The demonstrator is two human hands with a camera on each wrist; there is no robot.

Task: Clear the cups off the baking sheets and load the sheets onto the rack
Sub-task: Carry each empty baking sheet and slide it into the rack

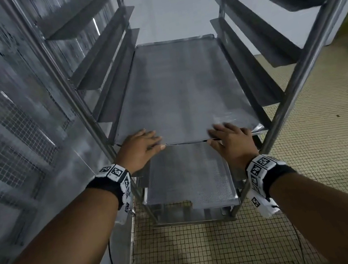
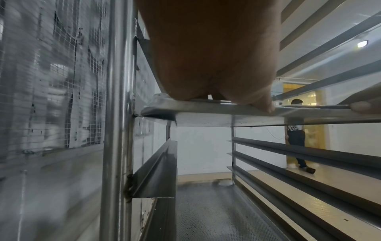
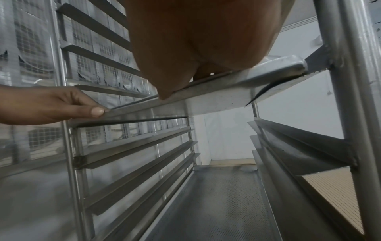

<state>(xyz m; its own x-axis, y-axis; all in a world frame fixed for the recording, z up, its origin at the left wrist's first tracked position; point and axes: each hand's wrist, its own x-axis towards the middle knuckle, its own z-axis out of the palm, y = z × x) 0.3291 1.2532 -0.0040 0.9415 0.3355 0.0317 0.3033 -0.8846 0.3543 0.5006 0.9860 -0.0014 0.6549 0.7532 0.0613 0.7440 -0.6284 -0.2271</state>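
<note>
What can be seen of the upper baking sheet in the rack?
The upper baking sheet is a flat grey perforated metal tray with a low raised rim, empty of cups. It lies level on the rack's side runners, pushed nearly fully in. The left hand and right hand rest on its near edge with fingers extended. A second sheet sits lower down.

The baking sheet (image 1: 180,88) at the frame's centre is dull grey metal, finely dotted with perforations, as is the lower sheet (image 1: 189,182). The rack (image 1: 308,54) is silvery steel. The floor (image 1: 325,151), lower right, is beige with a dark grid. Wristbands (image 1: 116,177) are black with white, black-checked tags.
</note>
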